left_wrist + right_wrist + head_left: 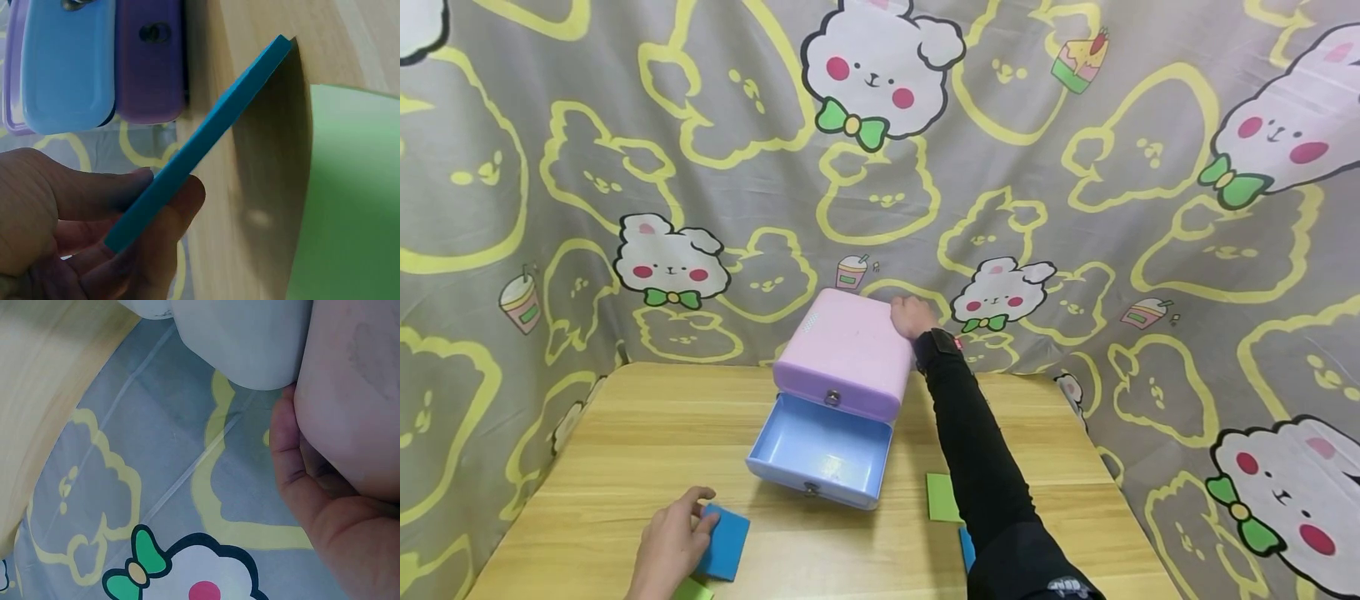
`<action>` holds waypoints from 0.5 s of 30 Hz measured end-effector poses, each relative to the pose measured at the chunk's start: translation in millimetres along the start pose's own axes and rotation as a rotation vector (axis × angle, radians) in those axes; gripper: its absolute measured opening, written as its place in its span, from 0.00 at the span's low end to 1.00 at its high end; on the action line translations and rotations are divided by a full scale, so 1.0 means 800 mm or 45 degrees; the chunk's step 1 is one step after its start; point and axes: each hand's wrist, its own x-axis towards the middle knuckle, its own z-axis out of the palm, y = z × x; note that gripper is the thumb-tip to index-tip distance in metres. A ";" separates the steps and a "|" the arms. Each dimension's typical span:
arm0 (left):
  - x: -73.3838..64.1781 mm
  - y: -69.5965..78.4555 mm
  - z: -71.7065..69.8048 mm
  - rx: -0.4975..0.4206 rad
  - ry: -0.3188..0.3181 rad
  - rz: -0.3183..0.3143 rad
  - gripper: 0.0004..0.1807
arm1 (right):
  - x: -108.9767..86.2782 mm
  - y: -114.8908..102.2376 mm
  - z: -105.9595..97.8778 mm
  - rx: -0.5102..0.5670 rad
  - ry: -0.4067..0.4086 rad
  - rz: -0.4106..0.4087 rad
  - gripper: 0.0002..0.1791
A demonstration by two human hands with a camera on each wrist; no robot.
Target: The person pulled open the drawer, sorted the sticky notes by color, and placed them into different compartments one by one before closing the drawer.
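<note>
1. Pinching the blue card (727,543), near left, with my left hand (670,540).
2. The drawer (823,446) lies far-right of it, nearer this hand.
3. My right hand (913,317) grips the box (846,346) at its far right.

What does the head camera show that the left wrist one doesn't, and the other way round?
Only the head view shows the right hand against the rear right edge of the cabinet, and the inside of the open blue drawer.

Only the left wrist view shows the lower purple drawer front and its knob, and the blue square edge-on.

Both show the left hand holding that square, a green sheet nearby, the wooden table and the patterned cloth.
</note>
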 end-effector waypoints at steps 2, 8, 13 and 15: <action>0.000 0.001 -0.001 -0.017 0.006 -0.016 0.18 | 0.000 0.000 0.000 0.004 -0.001 -0.004 0.36; -0.004 0.004 -0.013 -0.098 0.088 0.000 0.18 | 0.003 0.001 0.001 -0.008 -0.014 -0.001 0.36; -0.006 0.010 -0.026 -0.145 0.262 0.039 0.17 | 0.006 0.002 0.001 -0.016 -0.018 -0.008 0.36; -0.005 0.014 -0.031 -0.178 0.321 0.041 0.17 | 0.005 0.003 0.001 -0.008 -0.019 -0.009 0.36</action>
